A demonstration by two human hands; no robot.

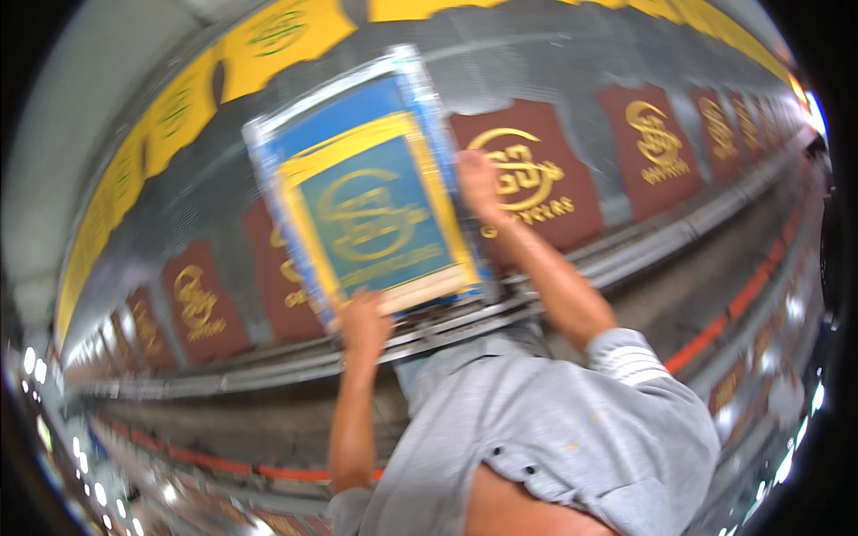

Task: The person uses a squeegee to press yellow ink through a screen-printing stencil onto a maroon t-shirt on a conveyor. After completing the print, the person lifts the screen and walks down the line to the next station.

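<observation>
Blue-and-yellow frame (380,210) beyond left hand (363,327), apparently against right hand (479,186)

A long dark table (536,58) edged by a metal rail (228,382) crosses the view, bright lights (100,494) at lower left.

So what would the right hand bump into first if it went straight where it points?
The right hand would probably meet the frame first, on its right side; blur hides whether they already touch.

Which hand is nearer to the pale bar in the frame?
Left. The left hand is by the left end of the pale bar; the right hand is farther up, beside the right edge of the frame.
</observation>
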